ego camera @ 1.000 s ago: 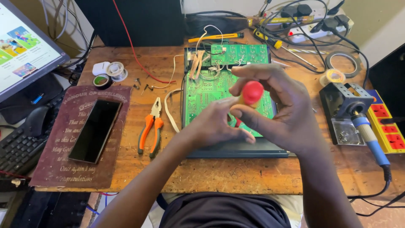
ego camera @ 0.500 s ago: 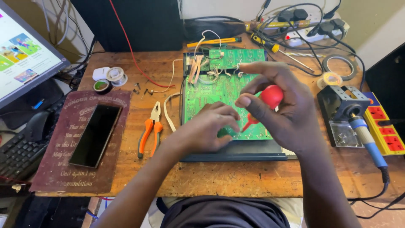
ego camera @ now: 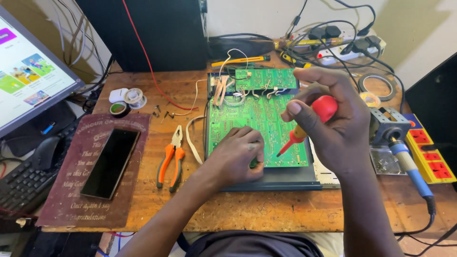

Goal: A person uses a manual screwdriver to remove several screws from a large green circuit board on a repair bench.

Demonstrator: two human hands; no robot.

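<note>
The right hand [ego camera: 333,128] grips a red-handled screwdriver [ego camera: 309,126] over the stiff, probably fragile green circuit board [ego camera: 257,123] (best held by its edges), mid-table, where the left hand [ego camera: 235,159] rests curled.

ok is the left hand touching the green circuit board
Touching. The head view shows the left hand resting knuckles-up on the green circuit board, fingers pressed on its lower edge with no gap.
</note>
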